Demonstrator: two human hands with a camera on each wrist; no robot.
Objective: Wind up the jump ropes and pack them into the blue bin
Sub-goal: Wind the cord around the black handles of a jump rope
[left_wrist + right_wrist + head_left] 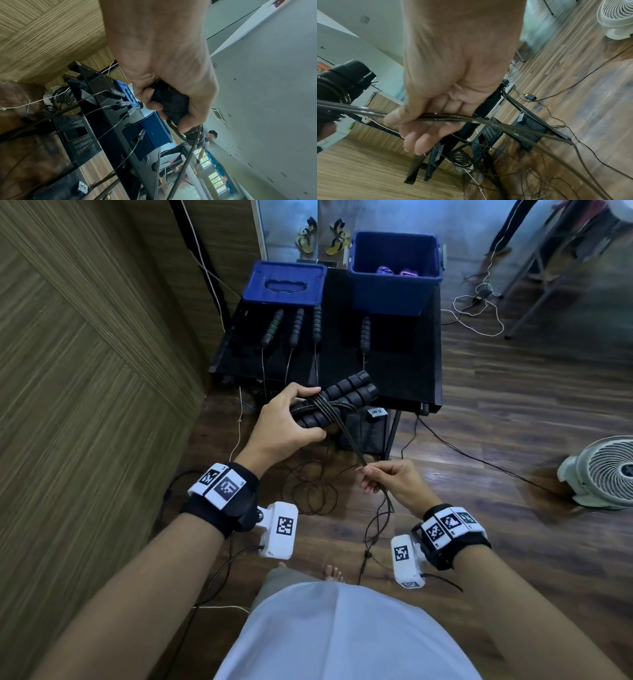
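My left hand (pixel 287 419) grips a pair of black ribbed jump-rope handles (pixel 346 395) held side by side, with several turns of dark cord (pixel 329 405) wound across them. From the bundle the cord (pixel 356 448) runs down to my right hand (pixel 380 477), which pinches it between thumb and fingers (pixel 397 117); the loose rest lies in loops on the floor (pixel 315 491). The open blue bin (pixel 394 268) stands at the table's far right with purple ropes (pixel 397 271) inside. Several more black handles (pixel 298 326) lie on the black table (pixel 404 371), their cords hanging over its front edge.
A blue lid (pixel 284 282) lies at the table's far left. A wood-panelled wall (pixel 85 371) runs close on the left. A white floor fan (pixel 603 470) stands to the right, and cables (pixel 476 313) trail over the wooden floor. A black box (pixel 366 433) sits under the table.
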